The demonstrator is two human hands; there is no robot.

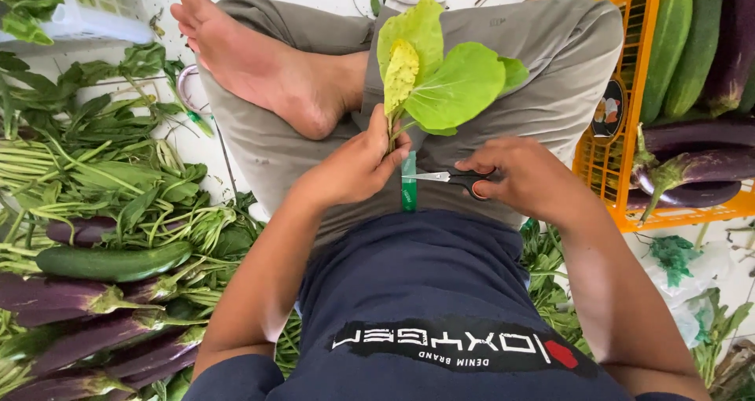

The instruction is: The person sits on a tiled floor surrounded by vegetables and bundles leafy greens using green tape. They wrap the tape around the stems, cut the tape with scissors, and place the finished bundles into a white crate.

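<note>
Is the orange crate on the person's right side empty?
No, the orange crate holds green cucumbers and purple eggplants.

counting two hands: left hand (358,165) beside the scissors (456,179), right hand (523,177) on their other side. counting one pair of scissors, one green strip (408,182) just under the blades, and one leafy bunch (440,75) above the scissors. seeing one orange crate (609,165) right of the scissors, holding two cucumbers (680,43) and about four eggplants (692,169). finding one cucumber (110,261) and at least five eggplants (86,342) left of the scissors. spotting one white basket (98,8) far up-left of the scissors.
</note>
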